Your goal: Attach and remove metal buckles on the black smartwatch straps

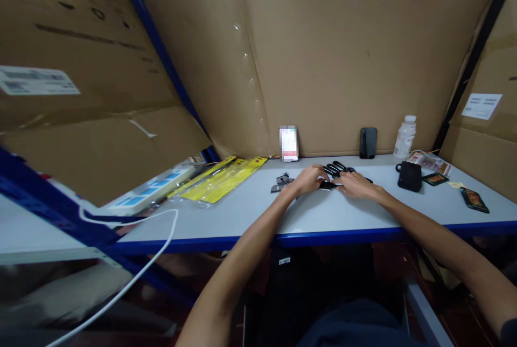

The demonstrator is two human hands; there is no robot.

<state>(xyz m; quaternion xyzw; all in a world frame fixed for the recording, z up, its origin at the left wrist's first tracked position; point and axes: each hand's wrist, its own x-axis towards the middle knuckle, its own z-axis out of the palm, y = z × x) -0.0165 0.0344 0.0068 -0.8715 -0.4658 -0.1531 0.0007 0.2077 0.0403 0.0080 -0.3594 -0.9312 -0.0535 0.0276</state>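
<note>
My left hand (310, 179) rests low over the table with its fingers curled at the left end of a small black piece (328, 186). From the other side, the fingertips of my right hand (356, 185) close on the same piece, whose kind is too small to tell. Just behind both hands lie several black loop-shaped handles (336, 167), like those of scissors, partly hidden by my fingers. Left of my left hand is a dark grey metal part (281, 182) with a flat blade-like end, apart from the fingers.
Yellow-backed clear packages (226, 180) and a white power strip (151, 191) lie left. A lit phone (288, 144), a dark phone (368, 143) and a bottle (405, 138) stand along the cardboard back wall (363, 67). A black case (410, 177) sits right.
</note>
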